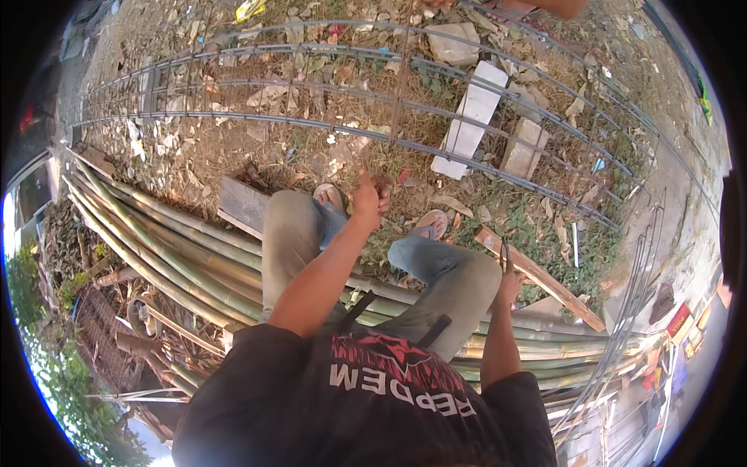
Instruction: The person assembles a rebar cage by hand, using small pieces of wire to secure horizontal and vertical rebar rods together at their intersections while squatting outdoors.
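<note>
In front of me lies a long rebar cage [334, 124] of grey bars with square ties. My left hand [369, 200] is raised between my knees, just short of the nearest bar, with its fingers curled together. Whatever they may pinch is too small to make out. Beside my right knee, my right hand [510, 286] is closed around a slim dark metal tool [504, 253] that points up. Its exact kind does not show. A wooden plank [541, 279] lies on the ground just beyond that hand.
I sit on a bundle of bamboo poles [187, 261]. A white block [473, 117] and rough concrete pieces [525, 148] lie beneath the cage. A grey board [240, 205] is by my left foot. Loose rods [634, 288] rise at right. Another person's arm [556, 6] shows at the top edge.
</note>
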{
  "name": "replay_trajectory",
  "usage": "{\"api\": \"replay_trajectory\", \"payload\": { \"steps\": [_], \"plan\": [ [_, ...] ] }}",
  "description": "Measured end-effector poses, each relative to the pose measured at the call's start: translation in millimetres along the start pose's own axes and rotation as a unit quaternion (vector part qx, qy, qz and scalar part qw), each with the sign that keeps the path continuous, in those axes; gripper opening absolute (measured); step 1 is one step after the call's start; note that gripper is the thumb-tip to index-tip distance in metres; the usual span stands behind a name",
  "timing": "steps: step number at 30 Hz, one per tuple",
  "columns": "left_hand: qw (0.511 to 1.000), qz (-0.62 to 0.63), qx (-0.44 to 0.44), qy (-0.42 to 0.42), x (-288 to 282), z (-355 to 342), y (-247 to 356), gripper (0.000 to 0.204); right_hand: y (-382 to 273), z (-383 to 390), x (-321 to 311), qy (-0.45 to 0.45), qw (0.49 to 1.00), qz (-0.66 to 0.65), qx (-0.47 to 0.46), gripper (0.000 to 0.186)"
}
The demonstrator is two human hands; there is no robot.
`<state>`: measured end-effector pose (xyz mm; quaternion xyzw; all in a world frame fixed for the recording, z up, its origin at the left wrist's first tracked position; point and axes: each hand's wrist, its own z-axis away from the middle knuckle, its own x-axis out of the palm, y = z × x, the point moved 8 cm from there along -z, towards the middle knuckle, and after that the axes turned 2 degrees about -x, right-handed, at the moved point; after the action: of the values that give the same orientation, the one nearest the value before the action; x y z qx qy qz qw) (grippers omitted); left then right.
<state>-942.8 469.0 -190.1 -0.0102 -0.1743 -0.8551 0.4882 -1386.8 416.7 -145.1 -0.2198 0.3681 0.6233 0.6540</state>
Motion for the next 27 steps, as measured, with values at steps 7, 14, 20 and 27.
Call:
{"api": "replay_trajectory", "payload": {
  "steps": [7,14,20,27],
  "plan": [
    [0.979,0.183,-0.077,-0.054,32.3,-115.6,-86.7,0.060,-209.5,-80.8,18.2,-0.263,0.831,-0.382,-0.308,0.042],
    [0.994,0.047,0.076,-0.060,43.7,-162.4,-52.1,0.063,-318.1,-75.6,76.9,-0.460,0.659,-0.515,-0.299,0.061],
    [0.993,0.039,0.109,0.002,40.8,-161.8,-61.0,0.060,-311.8,-66.9,92.2,-0.436,0.683,-0.510,-0.288,0.059],
    [0.905,-0.247,0.344,0.031,56.4,-146.0,-30.9,0.063,-306.0,-49.9,82.6,-0.495,0.621,-0.560,-0.236,0.051]
  ]
}}
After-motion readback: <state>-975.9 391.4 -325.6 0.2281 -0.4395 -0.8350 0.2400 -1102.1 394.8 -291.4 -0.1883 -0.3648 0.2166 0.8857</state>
